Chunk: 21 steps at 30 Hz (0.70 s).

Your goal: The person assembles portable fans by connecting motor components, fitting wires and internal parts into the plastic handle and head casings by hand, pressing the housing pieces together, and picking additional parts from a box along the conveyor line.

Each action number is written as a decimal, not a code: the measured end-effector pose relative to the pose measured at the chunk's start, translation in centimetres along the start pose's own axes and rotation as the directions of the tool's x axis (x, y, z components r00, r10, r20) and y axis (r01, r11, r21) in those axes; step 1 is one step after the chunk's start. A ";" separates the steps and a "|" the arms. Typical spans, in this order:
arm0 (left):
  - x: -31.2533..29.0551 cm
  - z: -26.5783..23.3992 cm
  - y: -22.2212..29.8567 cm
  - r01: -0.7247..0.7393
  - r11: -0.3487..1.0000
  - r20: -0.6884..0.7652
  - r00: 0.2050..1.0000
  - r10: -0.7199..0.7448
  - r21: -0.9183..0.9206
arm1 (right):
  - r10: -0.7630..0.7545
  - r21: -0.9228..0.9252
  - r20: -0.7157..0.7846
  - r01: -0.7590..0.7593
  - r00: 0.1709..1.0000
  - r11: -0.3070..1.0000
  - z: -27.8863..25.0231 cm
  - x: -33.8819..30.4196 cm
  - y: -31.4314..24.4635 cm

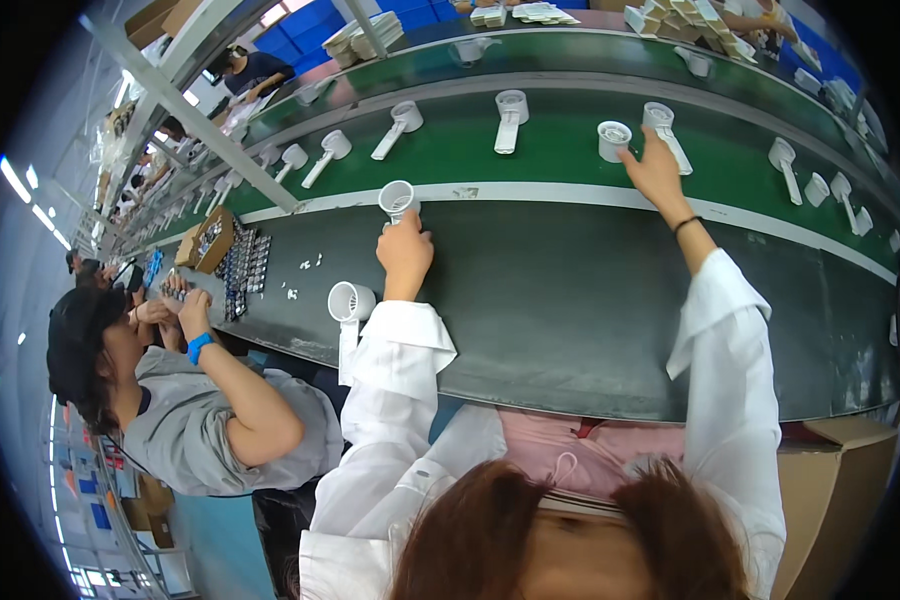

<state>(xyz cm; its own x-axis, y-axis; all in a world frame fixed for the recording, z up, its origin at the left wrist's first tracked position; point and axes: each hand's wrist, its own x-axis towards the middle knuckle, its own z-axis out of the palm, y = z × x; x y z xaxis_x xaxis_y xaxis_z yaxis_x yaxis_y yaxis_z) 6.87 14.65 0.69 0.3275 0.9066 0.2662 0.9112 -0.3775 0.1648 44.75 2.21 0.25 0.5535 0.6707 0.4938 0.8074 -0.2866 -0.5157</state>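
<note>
My left hand (405,258) is closed around the handle of a white handheld fan housing (398,197), its round grilled head pointing away from me over the dark worktop. Beside my left forearm a second white fan housing (350,302) lies with its handle toward me. Stretched out over the green conveyor belt, my right hand (658,172) has thumb and fingers apart. Its thumb is at the edge of a short round white grilled part (613,138). The fingertips reach the handle side of another white fan housing (670,135); whether they touch it I cannot tell.
More white fan housings (510,122) lie spaced along the green belt (560,165). At left, a co-worker in grey (230,420) handles small parts near a cardboard box (210,243) and rows of dark parts (245,265). A metal post (210,125) slants over the belt. White scraps (305,265) dot the worktop.
</note>
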 end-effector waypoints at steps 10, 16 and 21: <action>-5.2 -3.1 3.0 0.183 -0.370 -0.031 0.863 0.504 -0.911 | 0.187 0.306 0.035 -0.188 0.982 0.933 5.8 3.6 0.4; -5.1 -2.6 5.3 0.180 -0.451 -0.165 0.764 0.623 -0.874 | -0.007 0.472 0.379 -0.187 0.925 0.862 4.1 5.2 2.8; -6.0 -2.5 7.1 0.302 -0.571 -0.208 0.722 0.660 -0.764 | -0.073 0.453 0.565 -0.236 0.822 0.860 2.1 6.6 2.3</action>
<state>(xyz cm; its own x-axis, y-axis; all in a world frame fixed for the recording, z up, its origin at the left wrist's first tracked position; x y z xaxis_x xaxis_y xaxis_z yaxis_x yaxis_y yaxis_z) 10.77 6.05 2.61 0.7858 0.3660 0.4986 -0.6121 0.3448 0.7116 49.84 7.39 0.88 0.2809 0.9585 0.0478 0.4712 -0.0943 -0.8770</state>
